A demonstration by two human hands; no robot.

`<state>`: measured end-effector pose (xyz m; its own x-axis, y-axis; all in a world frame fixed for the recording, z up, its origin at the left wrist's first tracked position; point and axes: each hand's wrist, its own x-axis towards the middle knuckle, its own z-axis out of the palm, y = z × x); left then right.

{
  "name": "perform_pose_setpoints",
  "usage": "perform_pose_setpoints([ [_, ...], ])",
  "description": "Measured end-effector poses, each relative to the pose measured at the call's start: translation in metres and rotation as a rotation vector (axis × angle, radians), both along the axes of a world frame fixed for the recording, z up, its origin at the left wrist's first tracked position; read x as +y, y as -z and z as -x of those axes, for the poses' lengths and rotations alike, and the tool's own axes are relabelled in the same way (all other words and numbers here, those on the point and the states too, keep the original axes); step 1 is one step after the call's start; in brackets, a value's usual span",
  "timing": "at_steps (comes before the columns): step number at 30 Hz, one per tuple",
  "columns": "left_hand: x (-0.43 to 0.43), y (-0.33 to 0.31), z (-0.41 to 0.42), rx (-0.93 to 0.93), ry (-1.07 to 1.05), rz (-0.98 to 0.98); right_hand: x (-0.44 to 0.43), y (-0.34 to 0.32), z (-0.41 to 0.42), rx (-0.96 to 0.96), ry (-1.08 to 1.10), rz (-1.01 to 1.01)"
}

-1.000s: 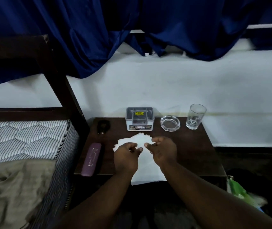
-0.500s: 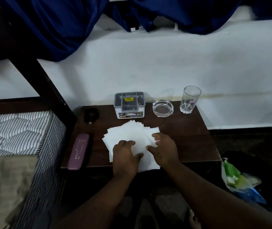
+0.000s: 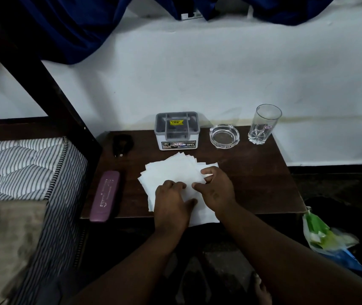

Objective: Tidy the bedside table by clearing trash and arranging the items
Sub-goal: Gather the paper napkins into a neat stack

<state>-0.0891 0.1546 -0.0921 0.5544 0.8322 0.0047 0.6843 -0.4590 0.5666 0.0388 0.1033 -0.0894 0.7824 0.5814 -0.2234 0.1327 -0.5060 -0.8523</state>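
You are squaring up the papers (image 3: 171,172), a fanned white stack lying mid-bench (image 3: 252,183), its near edge overhanging the front. Your left hand (image 3: 171,202) presses flat on it, fingers loosely spread; your right hand (image 3: 216,188) pinches the right edge. Next, I judge, gather the splayed corners into one pile.

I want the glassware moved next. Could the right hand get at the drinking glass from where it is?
Probably yes. The right hand rests on the napkins, and only bare table lies between it and the drinking glass; the ashtray sits off to one side.
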Motion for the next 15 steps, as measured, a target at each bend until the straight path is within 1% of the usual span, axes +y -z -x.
perform_pose_setpoints([
  [3,0.0,0.0,0.001,-0.015,0.018,-0.015,0.002,0.0,0.001,0.136,0.041,-0.053],
  [6,0.001,0.001,0.0,-0.001,0.052,-0.055,0.004,-0.006,0.003,0.326,0.071,-0.14],
  [10,0.004,0.001,0.0,0.033,0.106,-0.099,0.005,-0.011,0.001,0.434,0.082,-0.192],
  [12,0.004,-0.001,0.0,0.078,0.122,-0.124,0.004,-0.009,-0.002,0.411,0.1,-0.189],
  [15,0.002,-0.006,-0.001,0.059,0.081,-0.132,0.006,-0.006,-0.009,0.151,0.131,-0.095],
])
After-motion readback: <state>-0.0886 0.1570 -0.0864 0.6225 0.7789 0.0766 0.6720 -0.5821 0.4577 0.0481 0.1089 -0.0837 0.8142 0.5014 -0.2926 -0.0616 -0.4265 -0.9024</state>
